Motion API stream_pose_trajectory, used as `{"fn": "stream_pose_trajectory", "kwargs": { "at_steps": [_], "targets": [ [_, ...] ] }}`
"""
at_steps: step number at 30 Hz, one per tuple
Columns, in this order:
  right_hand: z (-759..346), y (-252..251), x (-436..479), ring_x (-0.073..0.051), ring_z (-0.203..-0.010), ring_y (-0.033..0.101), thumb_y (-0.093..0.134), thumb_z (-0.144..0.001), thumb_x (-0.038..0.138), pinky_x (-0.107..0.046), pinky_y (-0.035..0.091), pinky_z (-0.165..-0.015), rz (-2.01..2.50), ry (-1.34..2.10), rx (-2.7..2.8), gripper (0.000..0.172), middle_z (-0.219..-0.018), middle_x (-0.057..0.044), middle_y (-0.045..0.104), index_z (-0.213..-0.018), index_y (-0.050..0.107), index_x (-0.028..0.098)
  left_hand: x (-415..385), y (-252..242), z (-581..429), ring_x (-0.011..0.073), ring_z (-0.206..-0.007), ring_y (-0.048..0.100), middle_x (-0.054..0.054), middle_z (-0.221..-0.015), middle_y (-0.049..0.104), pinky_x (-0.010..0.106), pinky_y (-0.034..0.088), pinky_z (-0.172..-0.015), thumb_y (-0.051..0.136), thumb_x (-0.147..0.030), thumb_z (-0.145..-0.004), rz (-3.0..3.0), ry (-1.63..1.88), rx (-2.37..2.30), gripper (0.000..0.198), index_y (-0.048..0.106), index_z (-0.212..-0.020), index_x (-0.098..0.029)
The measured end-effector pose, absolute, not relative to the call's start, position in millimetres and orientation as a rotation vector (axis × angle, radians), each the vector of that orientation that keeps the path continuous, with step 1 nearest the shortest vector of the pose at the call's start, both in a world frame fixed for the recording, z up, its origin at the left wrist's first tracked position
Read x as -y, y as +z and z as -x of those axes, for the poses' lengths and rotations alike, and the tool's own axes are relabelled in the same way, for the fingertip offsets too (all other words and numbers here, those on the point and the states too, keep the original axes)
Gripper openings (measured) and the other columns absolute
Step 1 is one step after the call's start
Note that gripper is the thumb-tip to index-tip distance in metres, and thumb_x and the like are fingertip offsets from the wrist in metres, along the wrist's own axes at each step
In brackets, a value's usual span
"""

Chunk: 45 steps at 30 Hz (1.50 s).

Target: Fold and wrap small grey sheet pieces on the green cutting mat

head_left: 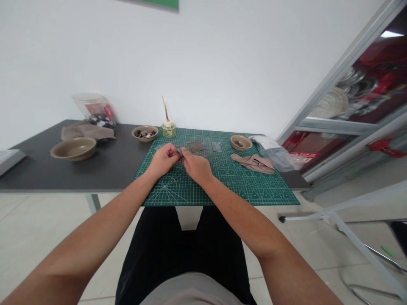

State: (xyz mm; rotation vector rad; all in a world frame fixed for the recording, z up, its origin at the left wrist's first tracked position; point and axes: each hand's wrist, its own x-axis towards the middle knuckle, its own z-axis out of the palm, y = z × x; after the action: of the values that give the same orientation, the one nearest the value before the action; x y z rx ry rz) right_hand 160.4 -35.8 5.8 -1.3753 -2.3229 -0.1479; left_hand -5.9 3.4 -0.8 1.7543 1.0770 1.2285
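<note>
My left hand (pixel 164 160) and my right hand (pixel 197 167) meet above the green cutting mat (pixel 222 186), fingers closed in a pinch. Between their fingertips shows a small grey piece (pixel 179 151), too small to tell its kind. Just beyond my right hand lies a flat brown square (pixel 196 146). A small clear plastic bag (pixel 216 147) rests to the right of that square. Part of another clear plastic piece (pixel 158 147) shows beside my left hand.
Behind the mat's left edge stand a bowl of stones (pixel 145 133) and a glass jar with a stick (pixel 168 128). On the right are a small bowl (pixel 241 142), a brown cloth (pixel 254 163) and a plastic bag (pixel 276 153). A larger bowl (pixel 73 149) sits left, before a clear container (pixel 95 111).
</note>
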Motion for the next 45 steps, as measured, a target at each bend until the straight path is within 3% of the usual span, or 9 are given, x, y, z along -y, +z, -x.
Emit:
{"fn": "stream_pose_trajectory", "kwargs": {
  "at_steps": [4, 9, 16, 22, 29, 35, 41, 45],
  "targets": [
    [-159.9, 6.4, 35.8, -0.018, -0.115, 0.065, 0.034, -0.099, 0.020, -0.028, 0.051, -0.094, 1.416, -0.140, 2.324, 0.049, -0.145, -0.011, 0.052, -0.147, 0.041, 0.013, -2.4, 0.8, 4.7, 0.0142, -0.061, 0.060, -0.002, -0.064, 0.064, 0.027, 0.047, -0.061, 0.064, -0.024, -0.071, -1.727, 1.228, -1.061, 0.016, 0.049, -0.074, -0.022],
    [-159.2, 5.5, 35.8, -0.019, -0.115, 0.064, 0.034, -0.099, 0.019, -0.031, 0.051, -0.094, 1.350, -0.171, 2.365, 0.050, -0.149, -0.012, 0.047, -0.148, 0.040, 0.013, -0.7, 4.0, 4.3, 0.0109, -0.052, 0.051, -0.006, -0.055, 0.055, 0.024, 0.039, -0.052, 0.063, -0.018, -0.065, -1.787, 1.225, -1.096, 0.021, 0.043, -0.067, -0.022],
    [-160.6, 1.1, 32.4, -0.019, -0.111, 0.066, 0.033, -0.099, 0.021, -0.029, 0.051, -0.092, 1.418, -0.131, 2.296, 0.050, -0.140, -0.011, 0.058, -0.148, 0.041, 0.014, 2.6, 6.7, 2.0, 0.0154, -0.065, 0.064, -0.002, -0.065, 0.065, 0.029, 0.049, -0.064, 0.065, -0.025, -0.072, -1.684, 1.230, -1.070, 0.019, 0.046, -0.073, -0.023],
    [-160.1, 4.6, 34.5, -0.018, -0.117, 0.063, 0.034, -0.098, 0.019, -0.029, 0.050, -0.095, 1.352, -0.147, 2.356, 0.050, -0.150, -0.010, 0.046, -0.148, 0.040, 0.015, 1.5, 5.5, 3.8, 0.0116, -0.054, 0.054, -0.005, -0.057, 0.058, 0.024, 0.041, -0.053, 0.063, -0.019, -0.068, -1.821, 1.234, -1.116, 0.019, 0.044, -0.067, -0.022],
    [-161.0, 5.4, 34.5, -0.019, -0.110, 0.067, 0.035, -0.099, 0.020, -0.029, 0.051, -0.091, 1.416, -0.097, 2.284, 0.049, -0.134, -0.011, 0.062, -0.146, 0.043, 0.014, 1.4, 5.8, 1.8, 0.0159, -0.064, 0.064, -0.001, -0.064, 0.065, 0.030, 0.050, -0.064, 0.065, -0.025, -0.072, -1.669, 1.241, -1.021, 0.020, 0.046, -0.074, -0.022],
    [-161.0, 5.0, 34.5, -0.020, -0.114, 0.065, 0.033, -0.099, 0.021, -0.030, 0.051, -0.092, 1.356, -0.116, 2.319, 0.050, -0.145, -0.009, 0.053, -0.148, 0.041, 0.014, 1.5, 5.6, 3.1, 0.0148, -0.061, 0.062, -0.002, -0.062, 0.063, 0.028, 0.048, -0.060, 0.066, -0.023, -0.071, -1.759, 1.222, -1.046, 0.020, 0.046, -0.070, -0.022],
    [-161.6, 6.9, 34.0, -0.020, -0.108, 0.067, 0.035, -0.098, 0.021, -0.031, 0.052, -0.090, 1.447, -0.074, 2.261, 0.048, -0.134, -0.010, 0.063, -0.145, 0.045, 0.015, 2.8, 6.6, 1.7, 0.0151, -0.063, 0.064, -0.001, -0.065, 0.066, 0.030, 0.051, -0.064, 0.068, -0.023, -0.071, -1.637, 1.233, -1.022, 0.022, 0.047, -0.074, -0.022],
    [-162.1, 8.0, 34.0, -0.019, -0.111, 0.066, 0.035, -0.098, 0.020, -0.030, 0.052, -0.091, 1.446, -0.068, 2.217, 0.048, -0.137, -0.009, 0.061, -0.145, 0.045, 0.015, 1.1, 5.5, 1.3, 0.0146, -0.060, 0.065, -0.003, -0.063, 0.064, 0.030, 0.053, -0.064, 0.070, -0.025, -0.071, -1.616, 1.198, -0.971, 0.023, 0.049, -0.080, -0.021]
  ]
}}
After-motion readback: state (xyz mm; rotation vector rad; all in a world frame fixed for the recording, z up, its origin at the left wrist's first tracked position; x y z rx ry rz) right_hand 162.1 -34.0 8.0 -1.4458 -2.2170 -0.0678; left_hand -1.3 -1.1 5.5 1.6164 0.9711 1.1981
